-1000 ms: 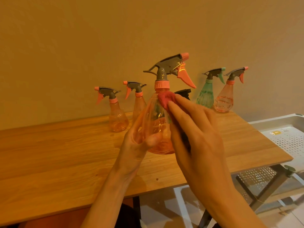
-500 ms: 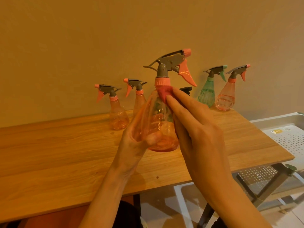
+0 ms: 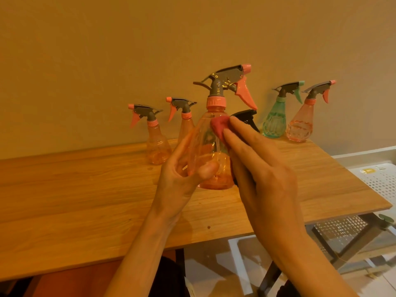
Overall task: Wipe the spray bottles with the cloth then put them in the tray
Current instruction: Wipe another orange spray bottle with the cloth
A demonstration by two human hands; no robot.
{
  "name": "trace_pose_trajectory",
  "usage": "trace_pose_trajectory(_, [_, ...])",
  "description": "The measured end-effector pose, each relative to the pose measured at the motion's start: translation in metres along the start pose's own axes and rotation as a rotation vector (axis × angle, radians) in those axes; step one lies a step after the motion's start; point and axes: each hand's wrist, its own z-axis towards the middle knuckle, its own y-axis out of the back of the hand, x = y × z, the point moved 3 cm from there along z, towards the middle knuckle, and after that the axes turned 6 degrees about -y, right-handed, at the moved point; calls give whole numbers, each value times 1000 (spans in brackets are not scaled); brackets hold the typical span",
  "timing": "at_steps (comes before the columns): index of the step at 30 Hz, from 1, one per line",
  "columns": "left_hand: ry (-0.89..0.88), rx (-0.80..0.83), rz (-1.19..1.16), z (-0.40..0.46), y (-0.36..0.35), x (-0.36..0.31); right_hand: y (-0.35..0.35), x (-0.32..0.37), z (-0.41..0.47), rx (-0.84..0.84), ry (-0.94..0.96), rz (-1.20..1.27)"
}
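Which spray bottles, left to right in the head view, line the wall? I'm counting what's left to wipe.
Orange bottle → second orange bottle, partly hidden → green bottle → pink bottle. A black trigger's place is unclear.

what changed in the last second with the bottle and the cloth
The right hand slid the red cloth up to the collar of the held orange bottle, then back down onto its shoulder. The left hand holds the bottle throughout; the bottles on the table stayed put.
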Motion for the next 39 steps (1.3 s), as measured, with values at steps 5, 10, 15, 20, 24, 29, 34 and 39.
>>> trace_pose_trajectory(5, [59,-57,20,1,10,7,-6,0,-39,44,13,-2])
trace_pose_trajectory(10, [115,-74,-22,-3,9,11,-5,-5,-39,69,-2,76])
trace_pose_trajectory(15, [138,-73,-71,-4,4,10,-5,-1,-22,26,33,48])
trace_pose_trajectory(20, [140,-119,-73,-1,6,8,-9,-5,-56,90,77,29])
trace_pose_trajectory(24, [153,-120,-101,-3,6,7,-9,-6,-59,117,82,53])
trace_pose_trajectory(29, [132,-105,-110,-5,1,5,-6,-2,-30,30,49,55])
trace_pose_trajectory(34, [112,-120,-149,-2,2,1,-9,-3,-50,85,92,39])
trace_pose_trajectory(39, [130,-102,-160,-7,2,5,0,-8,-48,62,23,115])
